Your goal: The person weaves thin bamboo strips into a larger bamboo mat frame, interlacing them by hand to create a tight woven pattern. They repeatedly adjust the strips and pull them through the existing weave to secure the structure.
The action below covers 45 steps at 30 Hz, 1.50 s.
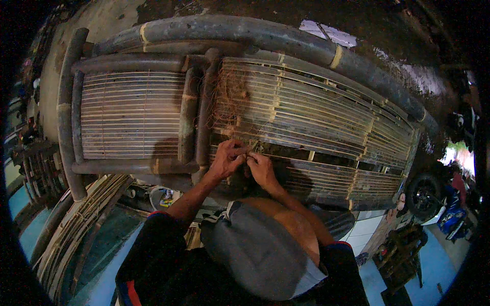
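Note:
My left hand [229,157] and my right hand [260,167] meet over the near edge of a bamboo slatted bench [316,109]. Both hands are closed, fingertips pinched close together on something too small to name. A little tuft of pale greenish fibre [256,146] shows just beyond the fingertips; whether they grip it I cannot tell. Farther off, a loose tangle of brown fibre [229,92] lies on the slats beside a bamboo crosspiece. A dark gap between the slats opens to the right of my hands.
To the left, a bamboo frame [66,122] holds a slatted panel [130,115]. Thick bamboo poles [245,30] run along the far side. A bundle of split bamboo strips [84,229] leans at lower left. At right are a wheel [424,196] and a small wooden stand [400,252].

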Motion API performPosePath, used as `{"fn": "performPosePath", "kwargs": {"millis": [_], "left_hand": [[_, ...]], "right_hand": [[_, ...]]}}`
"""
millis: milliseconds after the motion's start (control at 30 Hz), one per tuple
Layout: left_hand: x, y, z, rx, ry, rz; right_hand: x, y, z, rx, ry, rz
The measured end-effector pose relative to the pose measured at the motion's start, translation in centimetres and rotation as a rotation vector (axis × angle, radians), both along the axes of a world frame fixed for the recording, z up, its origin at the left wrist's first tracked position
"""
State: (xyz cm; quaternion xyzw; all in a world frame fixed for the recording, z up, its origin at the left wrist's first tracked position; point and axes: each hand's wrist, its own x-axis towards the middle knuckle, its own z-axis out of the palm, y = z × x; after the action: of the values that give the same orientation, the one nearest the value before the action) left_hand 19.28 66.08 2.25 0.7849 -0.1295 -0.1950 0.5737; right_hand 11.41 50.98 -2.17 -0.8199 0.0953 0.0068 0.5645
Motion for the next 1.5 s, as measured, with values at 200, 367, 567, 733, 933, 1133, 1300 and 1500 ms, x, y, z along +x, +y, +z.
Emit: {"fn": "performPosePath", "kwargs": {"millis": [200, 367, 567, 733, 933, 1133, 1300, 1500], "left_hand": [[-0.4, 1.8, -0.7, -0.054, 0.083, -0.030], [0.5, 1.5, 1.9, -0.138, 0.197, -0.055], [-1.5, 1.3, -1.3, -0.283, 0.300, 0.172], [0.8, 1.8, -2.0, 0.448, -0.371, -0.338], [2.0, 0.5, -0.5, 0.386, -0.185, -0.280], [1.3, 1.8, -3.1, 0.560, -0.298, -0.416], [0.9, 1.9, -2.2, 0.665, -0.411, -0.480], [1.8, 1.3, -1.9, 0.694, -0.209, -0.553]], "right_hand": [[1.2, -0.9, 2.6, -0.076, 0.407, 0.180], [2.9, -1.6, 4.7, 0.123, 0.258, -0.071], [3.3, -6.0, 12.7, 0.408, 0.144, -0.168], [1.6, -4.7, 13.6, 0.228, -0.020, 0.097], [3.8, -5.2, 13.9, -0.254, -0.406, 0.444], [5.4, -8.1, 16.8, 0.175, -0.104, 0.031], [5.6, -14.4, 22.2, -0.763, -0.463, -0.337], [-1.0, -24.3, 20.5, -0.846, 0.457, -0.449]]}}
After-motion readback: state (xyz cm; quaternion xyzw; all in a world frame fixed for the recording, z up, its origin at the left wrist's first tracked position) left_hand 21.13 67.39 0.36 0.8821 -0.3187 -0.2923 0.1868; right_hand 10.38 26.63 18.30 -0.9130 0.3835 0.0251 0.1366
